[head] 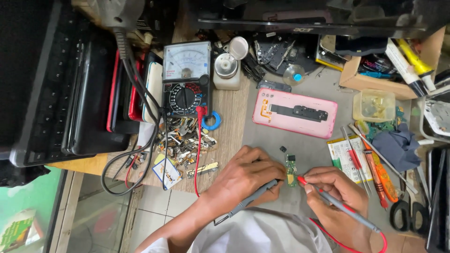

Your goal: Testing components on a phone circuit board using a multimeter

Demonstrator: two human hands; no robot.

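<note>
My left hand (243,175) grips a dark grey test probe (253,199), its tip at a small green circuit board (291,169) on the grey mat. My right hand (335,187) holds a red-tipped probe (344,208) like a pen, its tip touching the same board from the right. Both probes' leads run toward an analog multimeter (186,77) with a dial, standing at the upper left of the bench. Small dark chips (283,149) lie just above the board.
An opened pink phone back (295,112) with a flex cable lies beyond the board. A white battery (344,159), screwdrivers (375,171) and scissors (408,211) lie right. A pile of small parts (185,140), stacked phones (136,93) and a keyboard (51,84) sit left.
</note>
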